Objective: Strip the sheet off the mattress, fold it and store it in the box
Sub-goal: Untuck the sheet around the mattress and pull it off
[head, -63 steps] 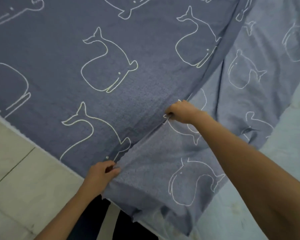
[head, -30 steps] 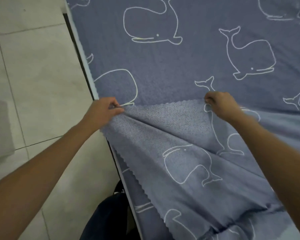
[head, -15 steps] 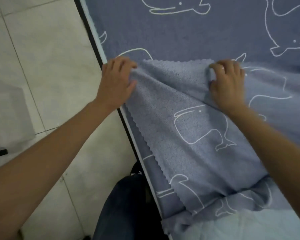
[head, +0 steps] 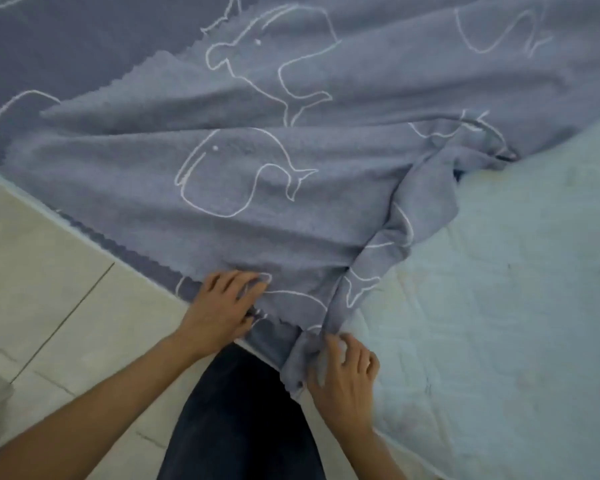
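Since half a second back: both grips gone from the folded-over corner farther up the bed, now down at the near edge of the mattress point(head: 520, 306). Folded flap left lying loose on top of the sheet point(head: 257, 98), zigzag hem showing at upper left. Far more bare mattress in view on the right.

Left grip point(head: 222, 308): fingers curled over the sheet's near hem, thumb beneath, pinching cloth right at the mattress edge. Right grip point(head: 343, 374): fingers curled round a bunched twist of sheet hanging over the same edge, near the left one, apart from it.

Sheet: blue-grey, white whale outlines, spread over the left and upper bed, doubled over itself in the middle. Rumpled ridge running from the right grip up to a knot of folds at mid right. Pale quilted mattress bare to the right of that ridge.

Around: pale tiled floor point(head: 49, 271) on the left; dark trouser leg point(head: 239, 417) close against the bed, between the forearms. Mattress edge slanting from mid left down to bottom right, open floor on its left side.
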